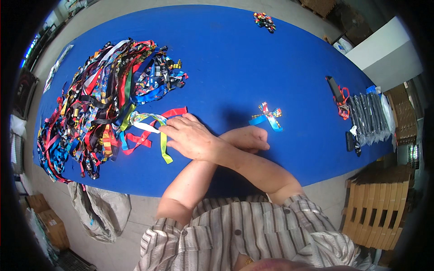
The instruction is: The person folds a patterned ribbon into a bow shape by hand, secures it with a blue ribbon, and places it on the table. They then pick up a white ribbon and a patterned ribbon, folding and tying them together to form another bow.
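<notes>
My forearms cross, the right one over the left. My right hand [192, 139] reaches to the left, with fingers stretched out over loose ribbon straps at the edge of a big pile. Under and beside its fingertips lie a red strap [177, 111], a white strap [148, 127] and a yellow-green strap [164, 149]. My left hand [248, 138] rests on the right side in a loose fist, its palm hidden. Beyond it lies a small bundle of colourful straps [267, 117], apart from the hand. The large heap of printed straps [106, 97] spreads over the left.
The blue tabletop [217, 58] carries another small strap bundle [265, 22] at the far edge. On the right lie red-handled scissors [344, 95], a dark holder and plastic-wrapped black packs [370, 117]. Slatted cardboard [375, 212] stands near right; a pale sack [99, 212] hangs near left.
</notes>
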### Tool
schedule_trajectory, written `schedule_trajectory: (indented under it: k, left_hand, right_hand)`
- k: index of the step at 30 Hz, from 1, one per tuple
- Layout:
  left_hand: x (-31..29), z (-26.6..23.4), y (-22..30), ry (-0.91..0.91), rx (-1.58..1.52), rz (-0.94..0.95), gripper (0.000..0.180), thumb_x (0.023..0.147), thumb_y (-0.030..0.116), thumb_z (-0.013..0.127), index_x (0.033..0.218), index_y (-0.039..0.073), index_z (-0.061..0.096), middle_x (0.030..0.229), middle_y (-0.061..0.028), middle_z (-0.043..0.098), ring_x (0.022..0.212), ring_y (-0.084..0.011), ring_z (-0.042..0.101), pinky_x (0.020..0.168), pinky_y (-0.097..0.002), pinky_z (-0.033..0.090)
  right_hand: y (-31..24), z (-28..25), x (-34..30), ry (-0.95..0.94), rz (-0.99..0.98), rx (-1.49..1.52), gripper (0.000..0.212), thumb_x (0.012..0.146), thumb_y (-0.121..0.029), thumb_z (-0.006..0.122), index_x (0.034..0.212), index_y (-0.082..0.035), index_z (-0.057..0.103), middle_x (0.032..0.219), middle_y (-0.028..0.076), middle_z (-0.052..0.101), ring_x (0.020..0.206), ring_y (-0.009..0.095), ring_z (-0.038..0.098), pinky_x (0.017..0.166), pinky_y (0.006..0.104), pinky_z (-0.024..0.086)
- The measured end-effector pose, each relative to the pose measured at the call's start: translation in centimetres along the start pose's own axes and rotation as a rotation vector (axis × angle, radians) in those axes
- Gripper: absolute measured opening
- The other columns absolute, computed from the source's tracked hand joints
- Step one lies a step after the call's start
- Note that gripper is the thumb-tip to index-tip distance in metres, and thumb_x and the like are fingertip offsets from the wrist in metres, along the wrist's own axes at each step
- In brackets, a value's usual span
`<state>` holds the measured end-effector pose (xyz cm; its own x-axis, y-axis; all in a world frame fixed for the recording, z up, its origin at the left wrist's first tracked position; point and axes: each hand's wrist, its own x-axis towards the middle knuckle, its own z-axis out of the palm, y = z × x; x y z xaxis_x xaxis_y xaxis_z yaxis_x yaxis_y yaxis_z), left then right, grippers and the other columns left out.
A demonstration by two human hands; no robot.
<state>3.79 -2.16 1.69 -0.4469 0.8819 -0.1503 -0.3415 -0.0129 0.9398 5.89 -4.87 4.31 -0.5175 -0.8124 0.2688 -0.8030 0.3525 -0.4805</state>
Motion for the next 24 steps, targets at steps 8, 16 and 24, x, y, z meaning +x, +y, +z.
schedule_trajectory:
  k: [8, 16, 24]
  left_hand:
    - [0.5, -0.2, -0.3, 0.030, 0.154, 0.116, 0.029, 0.095, 0.026, 0.066, 0.075, 0.008, 0.054, 0.065, 0.0071, 0.052, 0.062, -0.0001, 0.046, 0.052, -0.0230, 0.035]
    - [0.9, -0.3, -1.2, -0.025, 0.034, 0.116, 0.029, 0.096, 0.026, 0.066, 0.077, 0.008, 0.054, 0.069, 0.0057, 0.056, 0.064, -0.0003, 0.051, 0.053, -0.0222, 0.038]
    - [0.9, -0.8, -0.5, 0.034, 0.103, 0.118, 0.022, 0.095, 0.024, 0.066, 0.085, 0.006, 0.061, 0.071, 0.0025, 0.059, 0.065, -0.0055, 0.055, 0.055, -0.0282, 0.043]
  right_hand:
    - [1.5, -2.7, 2.8, -0.012, 0.102, -0.234, 0.030, 0.088, -0.016, 0.066, 0.116, -0.006, 0.060, 0.104, 0.012, 0.065, 0.103, 0.030, 0.061, 0.092, 0.0422, 0.041]
    - [2.2, 0.3, 3.7, 0.013, 0.073, -0.224, 0.029, 0.086, -0.017, 0.067, 0.112, -0.007, 0.061, 0.099, 0.012, 0.063, 0.099, 0.030, 0.061, 0.089, 0.0427, 0.042]
    - [3.4, 1.0, 3.7, 0.153, 0.033, -0.164, 0.024, 0.085, -0.016, 0.066, 0.107, -0.008, 0.063, 0.096, 0.011, 0.064, 0.097, 0.030, 0.061, 0.087, 0.0447, 0.043]
